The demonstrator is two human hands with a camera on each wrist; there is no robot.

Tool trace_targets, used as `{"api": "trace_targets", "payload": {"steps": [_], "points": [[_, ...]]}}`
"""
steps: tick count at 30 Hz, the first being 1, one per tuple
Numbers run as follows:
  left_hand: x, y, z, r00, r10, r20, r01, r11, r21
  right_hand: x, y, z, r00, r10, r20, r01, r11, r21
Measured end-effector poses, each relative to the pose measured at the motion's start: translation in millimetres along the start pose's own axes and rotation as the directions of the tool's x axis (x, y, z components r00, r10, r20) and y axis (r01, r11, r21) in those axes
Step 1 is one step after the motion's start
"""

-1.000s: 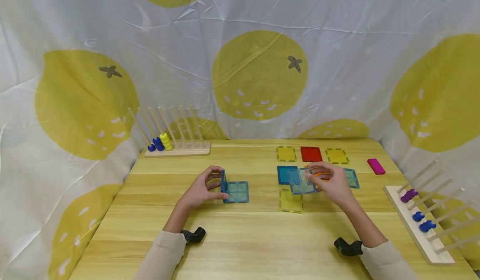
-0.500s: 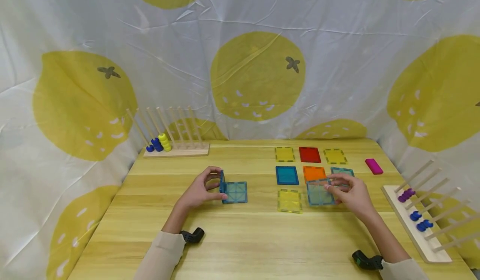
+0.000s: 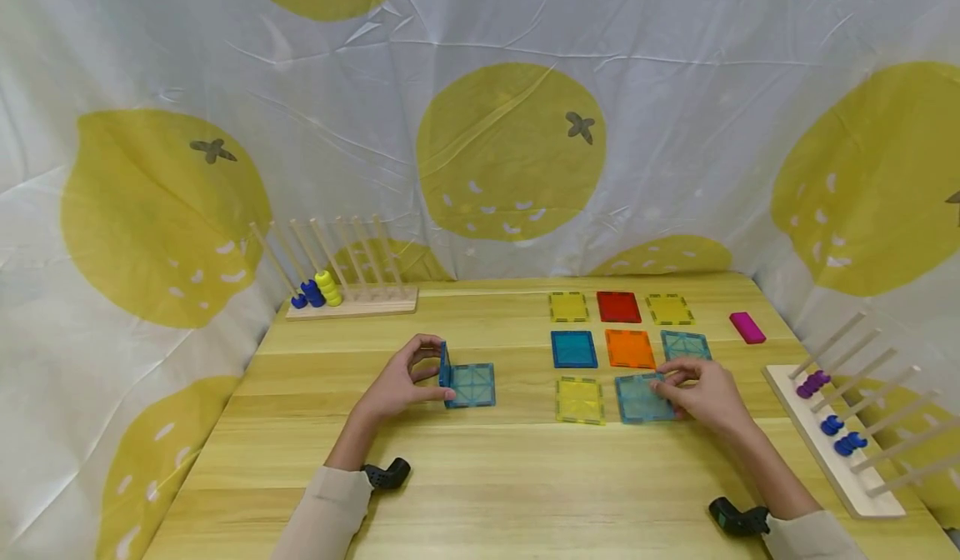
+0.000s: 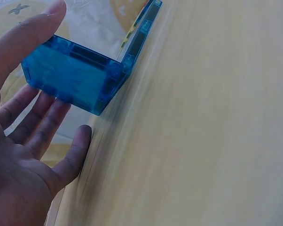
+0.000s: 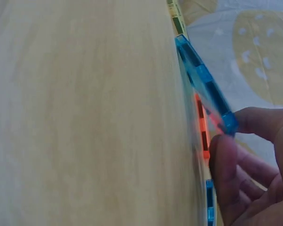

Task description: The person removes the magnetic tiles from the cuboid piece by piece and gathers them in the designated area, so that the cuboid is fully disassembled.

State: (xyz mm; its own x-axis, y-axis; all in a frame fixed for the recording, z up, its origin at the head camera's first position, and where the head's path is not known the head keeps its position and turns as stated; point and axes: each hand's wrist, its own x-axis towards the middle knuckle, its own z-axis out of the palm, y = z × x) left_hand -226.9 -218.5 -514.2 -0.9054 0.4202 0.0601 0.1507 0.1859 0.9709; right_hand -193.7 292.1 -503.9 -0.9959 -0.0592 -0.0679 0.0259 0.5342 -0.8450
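Observation:
My left hand (image 3: 401,382) holds a blue magnetic tile (image 3: 446,364) on edge, thumb at its near side and fingers at the far side. This upright tile meets the left edge of a light-blue tile (image 3: 474,386) lying flat. Farther right, my right hand (image 3: 708,393) pinches a translucent light-blue tile (image 3: 639,400) by its right side. In the right wrist view that pinched tile (image 5: 205,80) is tilted, its gripped edge raised and its other edge low by the tabletop. A yellow tile (image 3: 580,400) lies just left of it, an orange tile (image 3: 630,348) behind it.
Around these lie a blue tile (image 3: 573,349), a light-blue tile (image 3: 686,346), a red tile (image 3: 618,307) and yellow tiles (image 3: 567,306). A magenta block (image 3: 747,327) is at the right. Wooden peg racks with beads stand back left (image 3: 352,303) and right (image 3: 832,443).
My right hand has carried the light-blue tile right and toward me, from over the blue and orange tiles down beside the near yellow tile. My left hand keeps its hold in place.

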Motion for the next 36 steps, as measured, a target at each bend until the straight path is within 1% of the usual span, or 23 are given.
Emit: {"api": "trace_targets", "payload": {"steps": [3, 7, 10, 18, 20, 22, 25, 27, 31, 34, 36], "points": [[0.6, 0.3, -0.5, 1.0, 0.01, -0.001, -0.01, 1.0, 0.0, 2.0, 1.0, 1.9, 1.0, 0.031, 0.003, -0.03, 0.999, -0.039], [2.2, 3.5, -1.4, 1.0, 0.012, 0.008, -0.012, 1.0, 0.001, 3.3, 1.2, 4.3, 0.999, 0.034, -0.004, -0.035, 0.996, -0.085], [3.0, 6.0, -1.7, 1.0, 0.007, 0.014, -0.007, 1.0, 0.002, 3.3, 0.8, 5.3, 1.0, 0.022, -0.007, -0.023, 0.994, -0.107], [2.2, 7.4, -2.2, 1.0, -0.001, 0.01, 0.001, 1.0, -0.001, 1.5, 0.1, 4.1, 1.0, 0.025, 0.001, -0.024, 0.995, -0.102], [1.6, 6.8, -1.7, 1.0, 0.006, 0.01, -0.005, 1.0, -0.004, 2.3, -1.1, 2.8, 1.0, -0.009, -0.013, 0.007, 0.993, -0.115], [1.0, 6.4, -1.1, 1.0, 0.013, 0.007, -0.013, 1.0, -0.007, 4.0, -2.9, 1.5, 0.997, -0.063, -0.039, 0.057, 0.988, -0.145], [0.4, 6.1, -0.5, 0.999, 0.036, 0.005, -0.036, 0.999, -0.009, 8.0, -5.6, 0.8, 0.986, -0.145, -0.081, 0.126, 0.972, -0.199], [0.0, 5.3, -0.4, 0.999, 0.053, 0.004, -0.053, 0.999, -0.01, 11.3, -8.1, 1.0, 0.98, -0.179, -0.091, 0.156, 0.964, -0.217], [0.2, 2.4, -0.7, 0.996, 0.084, 0.009, -0.084, 0.996, -0.022, 18.7, -15.9, 3.4, 0.973, -0.22, -0.07, 0.201, 0.955, -0.219], [0.8, 0.6, -1.0, 0.996, 0.086, 0.006, -0.086, 0.996, -0.027, 23.7, -25.1, 7.7, 0.968, -0.248, -0.044, 0.234, 0.95, -0.204], [0.7, -0.1, -0.8, 0.997, 0.073, 0.002, -0.073, 0.997, -0.028, 26.8, -31.3, 12.2, 0.965, -0.261, -0.026, 0.251, 0.948, -0.194]]}}
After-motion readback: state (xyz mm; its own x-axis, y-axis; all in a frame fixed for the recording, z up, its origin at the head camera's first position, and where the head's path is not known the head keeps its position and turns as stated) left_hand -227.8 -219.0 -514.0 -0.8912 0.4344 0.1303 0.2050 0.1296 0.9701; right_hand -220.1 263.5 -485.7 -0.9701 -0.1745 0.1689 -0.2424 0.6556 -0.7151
